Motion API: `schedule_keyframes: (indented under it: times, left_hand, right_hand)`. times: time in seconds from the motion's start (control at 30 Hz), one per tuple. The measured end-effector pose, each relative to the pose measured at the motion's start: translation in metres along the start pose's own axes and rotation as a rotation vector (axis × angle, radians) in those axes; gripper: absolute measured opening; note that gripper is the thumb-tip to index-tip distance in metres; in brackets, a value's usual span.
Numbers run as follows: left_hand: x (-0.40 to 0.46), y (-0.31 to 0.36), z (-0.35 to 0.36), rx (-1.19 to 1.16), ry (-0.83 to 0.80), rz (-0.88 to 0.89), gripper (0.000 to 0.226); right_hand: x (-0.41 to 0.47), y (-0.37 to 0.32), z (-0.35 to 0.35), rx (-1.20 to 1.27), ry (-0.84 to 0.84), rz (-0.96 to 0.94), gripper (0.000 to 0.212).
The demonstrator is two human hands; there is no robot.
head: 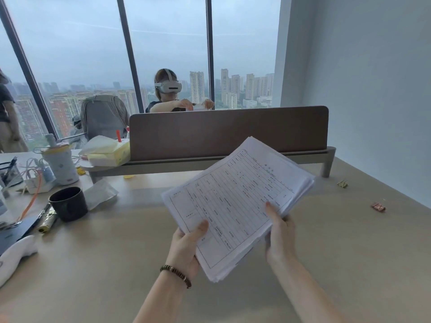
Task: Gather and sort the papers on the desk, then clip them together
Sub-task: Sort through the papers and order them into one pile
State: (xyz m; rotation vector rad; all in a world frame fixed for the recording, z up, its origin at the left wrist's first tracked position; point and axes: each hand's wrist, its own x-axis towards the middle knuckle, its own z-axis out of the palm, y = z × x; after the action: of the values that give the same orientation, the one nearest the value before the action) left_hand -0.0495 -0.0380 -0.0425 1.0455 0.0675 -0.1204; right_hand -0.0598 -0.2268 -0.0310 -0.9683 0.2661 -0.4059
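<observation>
A thick stack of white papers (235, 201), its top sheet a printed form with ruled lines, is held tilted above the beige desk (105, 264). My left hand (185, 248) grips its near left edge, thumb on top. My right hand (279, 236) grips the near right edge, thumb lying on the top sheet. The sheets' edges are slightly uneven. A small copper-coloured clip (378, 207) lies on the desk to the right, and a small greenish clip (342, 183) lies farther back.
A black cup (68, 203), a small white packet (100, 193), a white bottle (61, 165), cables and a tissue box (107, 151) crowd the left side. A brown divider panel (228, 129) crosses the back. Behind it sits a person wearing a headset.
</observation>
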Motion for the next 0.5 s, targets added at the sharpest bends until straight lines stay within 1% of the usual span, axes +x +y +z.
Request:
schedule_keyframes:
  times: [0.07,0.13,0.17,0.23,0.3,0.33,0.37,0.4,0.47,0.5]
  left_hand:
    - [0.003,0.008,-0.010,0.147,0.025,0.081,0.027]
    - [0.006,0.017,-0.024,0.289,0.054,0.189,0.021]
    - [0.008,0.021,-0.030,0.352,0.062,0.238,0.019]
    - [0.009,0.028,-0.041,0.454,0.055,0.321,0.016]
    - [0.010,0.031,-0.048,0.524,0.036,0.380,0.016]
    - [0.010,0.032,-0.051,0.549,0.029,0.395,0.018]
    - [0.011,0.031,-0.053,0.573,0.023,0.401,0.020]
    - [0.012,0.030,-0.056,0.590,0.019,0.403,0.020]
    - [0.013,0.026,-0.063,0.596,0.018,0.395,0.018]
    - [0.013,0.024,-0.067,0.575,0.011,0.379,0.013]
  right_hand:
    - [0.010,-0.016,-0.012,0.016,-0.082,-0.044,0.023]
    - [0.024,-0.035,-0.028,-0.038,-0.167,-0.102,0.027]
    - [0.031,-0.044,-0.036,-0.099,-0.215,-0.119,0.027]
    - [0.042,-0.056,-0.049,-0.215,-0.314,-0.087,0.027]
    - [0.050,-0.057,-0.055,-0.376,-0.373,-0.058,0.040]
    - [0.053,-0.053,-0.055,-0.493,-0.374,-0.076,0.044]
    - [0.054,-0.046,-0.053,-0.602,-0.354,-0.102,0.043]
    - [0.054,-0.039,-0.051,-0.660,-0.322,-0.122,0.037]
    - [0.055,-0.021,-0.053,-0.645,-0.258,-0.111,0.030]
    - [0.053,-0.015,-0.055,-0.627,-0.249,-0.104,0.029]
